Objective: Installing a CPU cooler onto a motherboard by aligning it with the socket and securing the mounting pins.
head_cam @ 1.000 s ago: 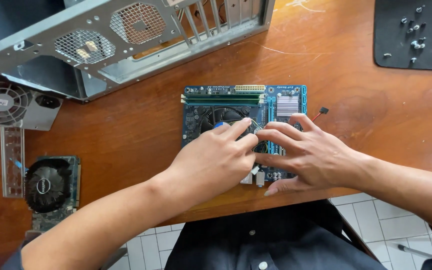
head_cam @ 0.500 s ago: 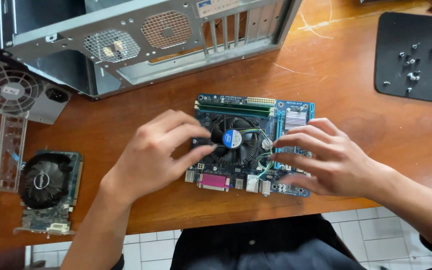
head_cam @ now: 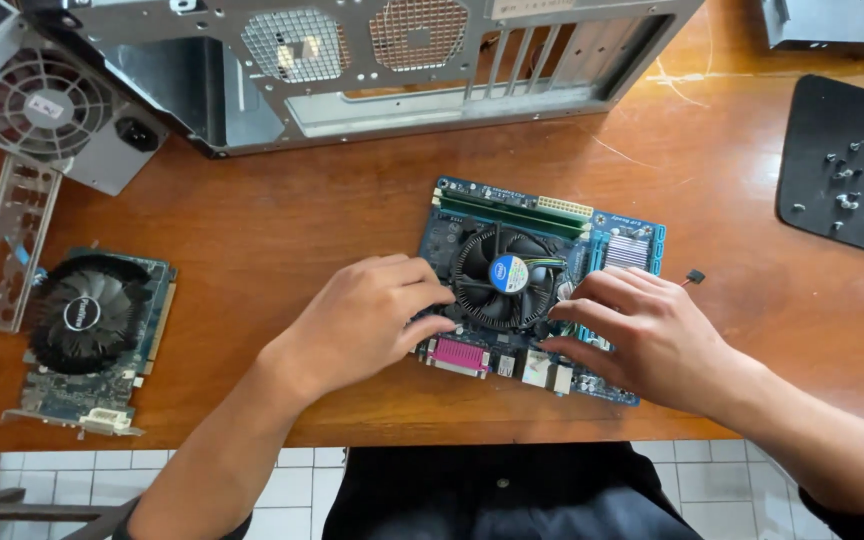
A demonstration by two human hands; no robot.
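Note:
A blue motherboard (head_cam: 624, 248) lies flat on the wooden table (head_cam: 302, 220) near its front edge. A round black cooler fan (head_cam: 505, 277) sits in the board's middle. My left hand (head_cam: 367, 320) rests on the board's left side, fingertips touching the fan's left rim. My right hand (head_cam: 642, 335) lies on the board's right side, fingers spread, tips at the fan's right rim and lower edge. Neither hand closes around anything. The board's front ports (head_cam: 460, 355) show between my hands.
An open grey computer case (head_cam: 372, 60) stands at the back. A power supply (head_cam: 47, 105) and a metal port plate (head_cam: 10, 240) lie at the far left, a graphics card (head_cam: 92, 335) in front of them. A black mat with several screws (head_cam: 847, 170) sits at the right.
My hands have drawn apart from over the fan to its two sides, uncovering it. The view has shifted, so the board sits more to the right.

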